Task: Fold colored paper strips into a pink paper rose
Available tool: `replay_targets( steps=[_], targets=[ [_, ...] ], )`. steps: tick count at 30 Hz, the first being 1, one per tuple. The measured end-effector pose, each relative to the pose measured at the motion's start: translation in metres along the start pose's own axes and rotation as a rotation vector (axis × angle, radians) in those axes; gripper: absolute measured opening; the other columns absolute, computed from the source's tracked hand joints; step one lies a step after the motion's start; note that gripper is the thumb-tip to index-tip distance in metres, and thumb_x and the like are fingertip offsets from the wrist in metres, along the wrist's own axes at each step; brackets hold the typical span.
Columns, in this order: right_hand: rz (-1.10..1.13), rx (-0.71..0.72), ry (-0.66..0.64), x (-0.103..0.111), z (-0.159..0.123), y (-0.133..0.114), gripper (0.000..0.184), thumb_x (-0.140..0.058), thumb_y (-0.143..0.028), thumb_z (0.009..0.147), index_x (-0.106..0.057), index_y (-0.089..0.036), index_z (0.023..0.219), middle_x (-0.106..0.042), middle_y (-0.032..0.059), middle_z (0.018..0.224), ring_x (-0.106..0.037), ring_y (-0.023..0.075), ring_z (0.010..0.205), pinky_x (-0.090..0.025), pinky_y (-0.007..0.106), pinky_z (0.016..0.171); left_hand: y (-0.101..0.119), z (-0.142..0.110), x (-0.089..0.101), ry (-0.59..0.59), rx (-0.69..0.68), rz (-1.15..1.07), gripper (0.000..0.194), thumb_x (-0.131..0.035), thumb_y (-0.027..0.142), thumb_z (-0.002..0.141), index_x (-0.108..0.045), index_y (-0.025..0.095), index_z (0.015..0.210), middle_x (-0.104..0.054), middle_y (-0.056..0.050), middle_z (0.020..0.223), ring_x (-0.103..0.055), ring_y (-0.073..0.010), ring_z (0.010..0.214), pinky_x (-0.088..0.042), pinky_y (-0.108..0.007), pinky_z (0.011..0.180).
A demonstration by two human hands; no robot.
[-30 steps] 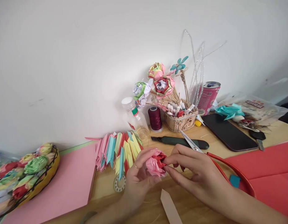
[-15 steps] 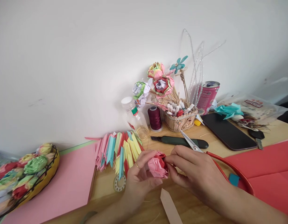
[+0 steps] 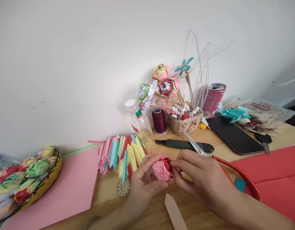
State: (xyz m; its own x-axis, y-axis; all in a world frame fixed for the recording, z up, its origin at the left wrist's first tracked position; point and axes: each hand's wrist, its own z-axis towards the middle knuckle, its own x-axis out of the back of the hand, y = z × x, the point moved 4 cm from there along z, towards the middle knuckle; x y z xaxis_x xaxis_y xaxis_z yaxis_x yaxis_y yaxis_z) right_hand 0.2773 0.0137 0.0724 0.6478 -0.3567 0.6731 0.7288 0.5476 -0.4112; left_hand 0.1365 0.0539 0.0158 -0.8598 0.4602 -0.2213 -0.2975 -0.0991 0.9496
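A pink and red paper flower is held above the wooden table, between both hands. My left hand, with a ring on one finger, curls its fingers and thumb around the pink outer petals. From the other side, my right hand pinches the red part at the flower's edge; its fingertips partly hide what they grip. Below the flower lies a pale pointed paper strip. Red-handled scissors rest partly behind my right hand, their blades pointing away to the left.
Folded paper pieces lie beside pink sheets and a yellow basket of flowers. Behind stand a plastic bottle, thread spool and decorated holder. A dark green cutter, phone and red sheets lie rightward.
Hardly anything differs. The whole view has shifted by a few pixels, and both hands keep nearly the same hold on the paper flower.
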Motion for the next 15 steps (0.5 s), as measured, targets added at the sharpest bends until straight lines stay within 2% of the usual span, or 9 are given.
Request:
replay_targets(
  steps=[2,5,8,15],
  targets=[
    [0.033,-0.020,-0.024,-0.0002,0.0007,0.0000,0.020,-0.045,-0.010,0.078,-0.063,-0.016,0.072,-0.053,0.0021,0.063,-0.048,0.0111,0.056,-0.037,0.022,0.050,0.0009,-0.0002,-0.0008,0.004,0.002,-0.001,0.049,-0.074,0.022,0.058,-0.062,0.031,0.105,-0.057,-0.004,0.103,-0.056,-0.0176,0.094,-0.050,-0.027,0.079],
    [0.189,-0.161,-0.140,-0.0013,0.0042,0.0035,0.019,-0.045,-0.012,0.079,-0.062,-0.018,0.073,-0.051,-0.0003,0.062,-0.047,0.0097,0.055,-0.036,0.021,0.049,0.0018,0.0004,-0.0017,-0.011,-0.011,-0.008,0.047,-0.074,0.022,0.058,-0.063,0.032,0.103,-0.057,-0.003,0.103,-0.056,-0.0169,0.094,-0.050,-0.026,0.078],
    [0.278,-0.270,-0.215,-0.0017,0.0071,0.0054,0.021,-0.045,-0.011,0.079,-0.059,-0.018,0.065,-0.049,-0.0013,0.061,-0.046,0.0090,0.055,-0.034,0.020,0.048,0.0015,0.0008,-0.0015,-0.028,-0.024,-0.009,0.047,-0.074,0.023,0.058,-0.063,0.032,0.103,-0.057,-0.003,0.103,-0.056,-0.0172,0.095,-0.049,-0.026,0.079],
    [0.408,-0.345,-0.274,-0.0031,0.0074,0.0065,0.023,-0.041,-0.006,0.076,-0.058,-0.017,0.065,-0.049,-0.0011,0.063,-0.045,0.0089,0.057,-0.033,0.020,0.049,-0.0013,0.0007,0.0010,-0.031,-0.018,-0.017,0.049,-0.075,0.023,0.057,-0.063,0.033,0.103,-0.057,-0.002,0.102,-0.055,-0.0163,0.094,-0.048,-0.025,0.079]
  ],
)
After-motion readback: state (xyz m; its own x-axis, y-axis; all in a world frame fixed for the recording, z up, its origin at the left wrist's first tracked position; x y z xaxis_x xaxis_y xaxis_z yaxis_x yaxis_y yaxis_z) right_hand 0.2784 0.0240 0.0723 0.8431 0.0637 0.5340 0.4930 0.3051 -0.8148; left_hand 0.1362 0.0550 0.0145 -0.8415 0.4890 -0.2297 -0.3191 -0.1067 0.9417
